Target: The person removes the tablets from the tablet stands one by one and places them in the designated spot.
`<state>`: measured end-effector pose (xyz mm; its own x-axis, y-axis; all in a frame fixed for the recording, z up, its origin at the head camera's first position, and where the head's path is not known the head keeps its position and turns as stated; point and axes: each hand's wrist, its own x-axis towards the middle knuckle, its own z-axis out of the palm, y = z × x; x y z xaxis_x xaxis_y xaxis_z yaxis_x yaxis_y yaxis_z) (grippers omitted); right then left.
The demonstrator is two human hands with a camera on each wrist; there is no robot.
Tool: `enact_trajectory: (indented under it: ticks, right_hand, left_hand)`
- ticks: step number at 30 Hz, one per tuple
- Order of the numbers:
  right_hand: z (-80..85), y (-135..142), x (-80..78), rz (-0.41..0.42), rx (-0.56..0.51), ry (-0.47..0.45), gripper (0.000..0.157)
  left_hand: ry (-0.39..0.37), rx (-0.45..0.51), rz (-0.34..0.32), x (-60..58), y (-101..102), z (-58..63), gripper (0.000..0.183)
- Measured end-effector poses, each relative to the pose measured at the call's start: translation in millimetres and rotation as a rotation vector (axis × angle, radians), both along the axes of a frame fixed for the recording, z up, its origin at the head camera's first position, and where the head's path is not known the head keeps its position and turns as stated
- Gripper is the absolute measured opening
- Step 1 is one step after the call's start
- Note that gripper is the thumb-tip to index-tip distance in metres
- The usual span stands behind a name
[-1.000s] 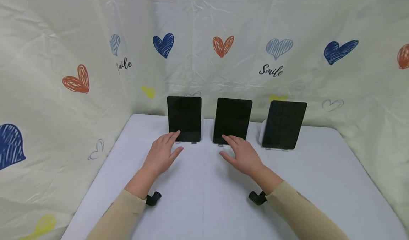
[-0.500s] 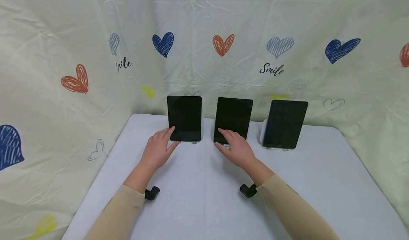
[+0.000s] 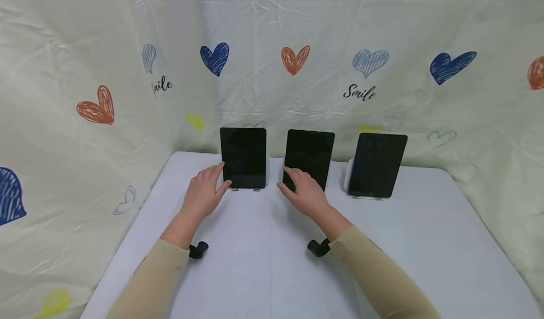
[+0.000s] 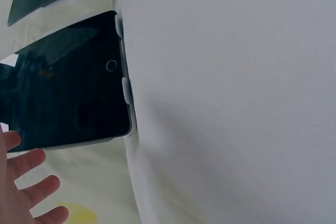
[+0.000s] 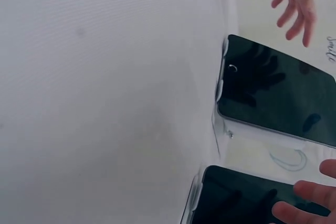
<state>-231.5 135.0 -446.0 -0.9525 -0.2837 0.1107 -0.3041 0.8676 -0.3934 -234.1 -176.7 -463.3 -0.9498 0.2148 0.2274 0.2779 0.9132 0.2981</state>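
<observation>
Three dark-screened tablets stand propped on stands in a row: a left tablet (image 3: 243, 151), a middle tablet (image 3: 312, 151) and a right tablet (image 3: 377, 165). My left hand (image 3: 204, 191) hovers beside the left tablet's left edge, fingers spread and holding nothing. In the right wrist view a gap shows between that hand (image 5: 298, 1) and the left tablet (image 5: 283, 90), whose screen reflects fingers. My right hand (image 3: 306, 194) is in front of the middle tablet's lower left part, fingers extended and holding nothing. Whether it touches that tablet I cannot tell.
The tablets stand near the back edge of a table with a white cover (image 3: 272, 262). Behind and to the left hangs a pale curtain (image 3: 255, 17) printed with hearts and the word "Smile". A black wrist-worn piece (image 3: 198, 250) sits at my left cuff, another (image 3: 318, 248) at my right.
Both hands have moved left and a little farther forward. The left hand has come from the left tablet's lower corner to its left side. The tablets have stayed in place.
</observation>
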Motion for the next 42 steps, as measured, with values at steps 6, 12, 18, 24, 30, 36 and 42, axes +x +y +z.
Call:
enact_trajectory:
  ticks: [6,12,18,24,30,36,42]
  right_hand:
    - [4.1,-11,-7.0,-0.019,-0.047,-0.012,0.066]
    - [3.2,-21,-12.1,-0.029,-0.083,-0.029,0.065]
    - [2.5,-35,-19.1,-0.046,-0.145,-0.069,0.063]
    - [5.1,-46,-28.0,-0.058,-0.178,-0.068,0.063]
    - [6.6,-52,-36.0,-0.07,-0.176,-0.079,0.065]
    - [9.8,-59,-44.4,-0.1,-0.152,-0.098,0.067]
    - [12.0,-65,-51.2,-0.123,-0.146,-0.108,0.069]
  left_hand:
    - [-0.012,0.012,0.023,-6.8,-2,5.1,0.07]
    - [-0.03,0.003,0.057,-12.9,-3,6.1,0.07]
    - [-0.055,0.019,0.102,-19.3,-7,7.3,0.07]
    - [-0.06,0.043,0.117,-28.9,-7,8.6,0.069]
    - [-0.075,0.043,0.13,-41.4,-7,5.9,0.07]
    - [-0.099,0.081,0.145,-50.5,-5,6.6,0.07]
    - [-0.104,0.114,0.165,-58.1,-3,8.1,0.067]
